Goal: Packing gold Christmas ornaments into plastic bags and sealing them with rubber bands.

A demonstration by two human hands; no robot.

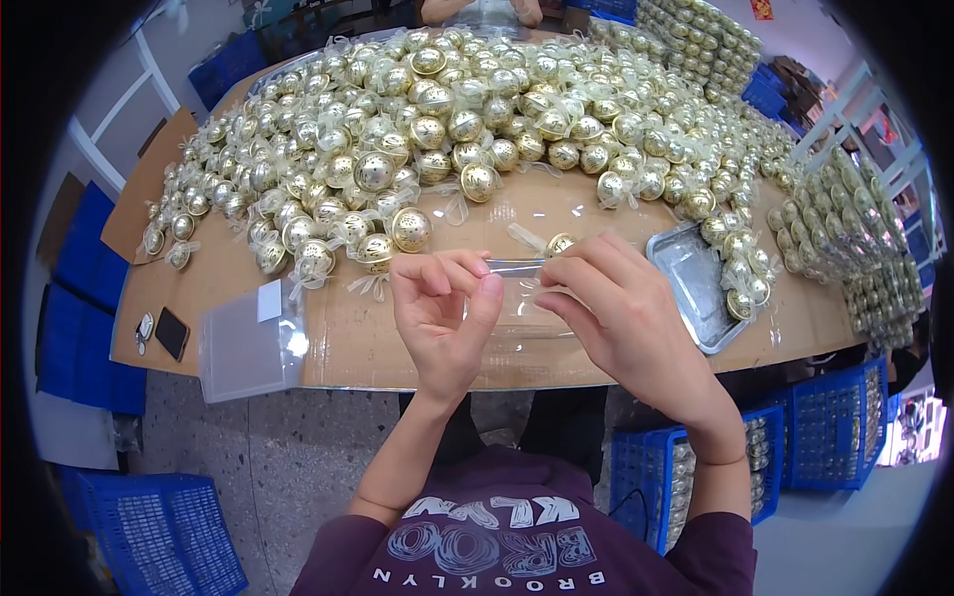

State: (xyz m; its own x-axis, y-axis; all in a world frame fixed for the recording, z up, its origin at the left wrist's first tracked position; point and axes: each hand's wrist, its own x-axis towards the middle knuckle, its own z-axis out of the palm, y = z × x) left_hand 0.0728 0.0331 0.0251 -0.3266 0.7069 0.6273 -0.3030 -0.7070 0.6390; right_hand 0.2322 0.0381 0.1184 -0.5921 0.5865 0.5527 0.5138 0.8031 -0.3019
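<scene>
Both my hands hold a clear plastic box (522, 303) above the near part of the table. Its top edge catches the light, and I cannot tell how far it is folded out. My left hand (447, 313) pinches its left end between thumb and fingers. At the right end, my right hand (621, 313) grips the upper edge with thumb and fingertips. Just behind the box lies one gold ball ornament (559, 244) with a pale ribbon, partly hidden by my right hand. A large heap of similar ornaments (432, 134) spreads across the table beyond.
A metal tray (691, 293) sits right of my hands. Flat clear plastic sheets (248, 348) lie at the left, near a phone (172, 334). Packed ornaments (840, 223) are stacked at the right. Blue crates (835, 427) stand below. Another person's hands (442, 10) show across the table.
</scene>
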